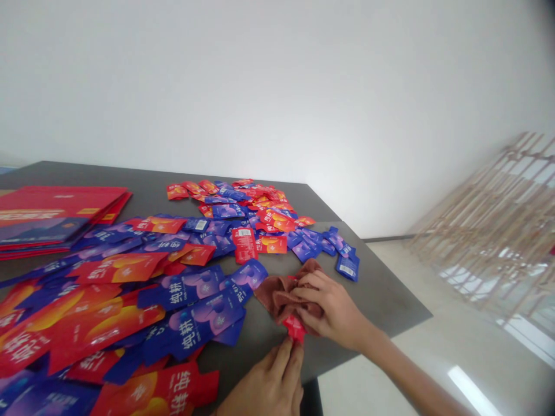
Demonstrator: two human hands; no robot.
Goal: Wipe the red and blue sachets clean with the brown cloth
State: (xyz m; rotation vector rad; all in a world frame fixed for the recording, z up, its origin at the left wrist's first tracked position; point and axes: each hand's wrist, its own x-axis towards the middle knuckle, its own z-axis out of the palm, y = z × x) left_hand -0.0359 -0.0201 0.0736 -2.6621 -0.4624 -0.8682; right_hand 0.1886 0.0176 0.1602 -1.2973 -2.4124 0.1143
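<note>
Dark grey tabletop (390, 297) stretched away from the person beneath a plain pale wall (277, 86), its near edge slanting past the hands. Closest in, the left hand (269, 384) had its fingers drawn together, pinching the near end of a red sachet (295, 328), probably to anchor it against the rubbing or pressing of the other hand. That sachet was over the front right part of the table, mostly hidden under a brown cloth (275, 297); whether it rested on the surface could not be told. Just beyond, the right hand (329, 303) was closed on the cloth, thumb and fingers bunching it around the sachet, a hold that seemed meant to bring fabric against the printed film.

To the left, large red and purple-blue sachets (203, 315) lay overlapped in a loose spread, turned various ways, as if dropped within easy reach rather than stacked. The strip of table between them and the cloth gave the hands room to work. Farther left sat flat red printed packaging (65, 199), piled neatly and apart from most of the sachets, perhaps to stay out of the way. Toward the back, a mixed heap of sachets (260, 202) was crowded together, with a few blue sachets (347, 266) straggling near the right edge. Off the table to the right, a rack of thin poles (472, 225) stood over the pale floor (385, 375).
</note>
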